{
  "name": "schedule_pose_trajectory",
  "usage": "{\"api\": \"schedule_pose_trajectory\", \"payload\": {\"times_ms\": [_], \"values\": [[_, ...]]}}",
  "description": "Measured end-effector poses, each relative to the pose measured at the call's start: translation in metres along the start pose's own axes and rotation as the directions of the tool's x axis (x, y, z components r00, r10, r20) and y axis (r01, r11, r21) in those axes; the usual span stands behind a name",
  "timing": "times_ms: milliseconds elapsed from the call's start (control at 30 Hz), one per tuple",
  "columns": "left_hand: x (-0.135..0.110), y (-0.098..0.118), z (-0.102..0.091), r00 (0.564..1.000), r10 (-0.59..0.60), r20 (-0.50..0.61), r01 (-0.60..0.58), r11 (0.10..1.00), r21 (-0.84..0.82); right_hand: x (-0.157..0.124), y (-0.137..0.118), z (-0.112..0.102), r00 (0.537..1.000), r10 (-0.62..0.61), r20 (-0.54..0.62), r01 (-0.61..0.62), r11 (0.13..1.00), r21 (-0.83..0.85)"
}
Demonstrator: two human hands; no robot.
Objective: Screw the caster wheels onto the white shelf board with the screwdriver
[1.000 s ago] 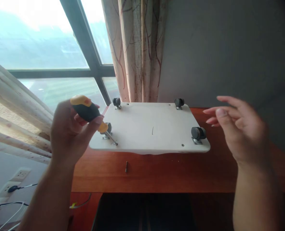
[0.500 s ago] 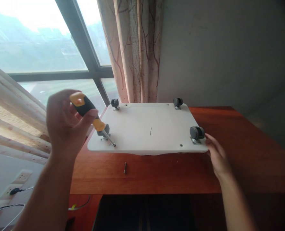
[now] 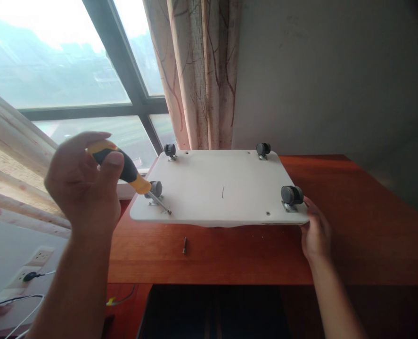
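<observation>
Clamping the left hand (image 3: 86, 188) on a screwdriver (image 3: 127, 168), the right hand (image 3: 316, 235) on a white board (image 3: 209, 181).
With the board lying near the counter's (image 3: 223, 263) left edge, tip (image 3: 168, 210) at the board's near-left corner, screw (image 3: 184, 246) toward the counter's front edge.

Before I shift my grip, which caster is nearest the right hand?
The front-right caster: it alone stands at the white panel corner the right hand holds.

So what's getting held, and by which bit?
The left hand holds a screwdriver by its handle; the right hand touches the white board's near right corner, grip unclear.
</observation>
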State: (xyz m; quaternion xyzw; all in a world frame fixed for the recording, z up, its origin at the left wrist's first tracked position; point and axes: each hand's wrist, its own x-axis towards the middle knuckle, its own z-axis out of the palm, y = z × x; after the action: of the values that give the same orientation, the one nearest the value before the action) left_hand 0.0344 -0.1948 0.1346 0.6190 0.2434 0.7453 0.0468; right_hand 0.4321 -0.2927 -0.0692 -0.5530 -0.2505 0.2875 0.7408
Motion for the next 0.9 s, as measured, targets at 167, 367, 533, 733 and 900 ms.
{"api": "schedule_pose_trajectory", "payload": {"times_ms": [167,367,533,733,900], "values": [[-0.003,0.006,0.006,0.992,-0.127,0.005,0.126,0.986,-0.111,0.0,-0.001,-0.001,1.0,0.03,0.005,-0.03,0.999,0.03],[-0.001,0.002,0.004,1.0,-0.013,-0.008,0.012,0.998,-0.055,0.001,0.0,-0.001,1.0,0.029,0.012,-0.029,0.999,0.014],[-0.003,0.008,0.01,0.987,-0.16,0.008,0.16,0.98,-0.115,0.001,0.0,-0.003,0.999,0.012,0.037,-0.011,0.999,-0.03],[-0.001,0.002,0.01,1.0,0.006,-0.021,-0.007,0.999,-0.046,0.002,0.001,-0.003,1.0,0.017,0.025,-0.016,0.999,-0.039],[-0.003,0.006,0.013,0.996,-0.085,-0.009,0.084,0.991,-0.107,0.002,0.001,-0.003,0.999,0.011,0.038,-0.01,1.0,-0.016]]}}
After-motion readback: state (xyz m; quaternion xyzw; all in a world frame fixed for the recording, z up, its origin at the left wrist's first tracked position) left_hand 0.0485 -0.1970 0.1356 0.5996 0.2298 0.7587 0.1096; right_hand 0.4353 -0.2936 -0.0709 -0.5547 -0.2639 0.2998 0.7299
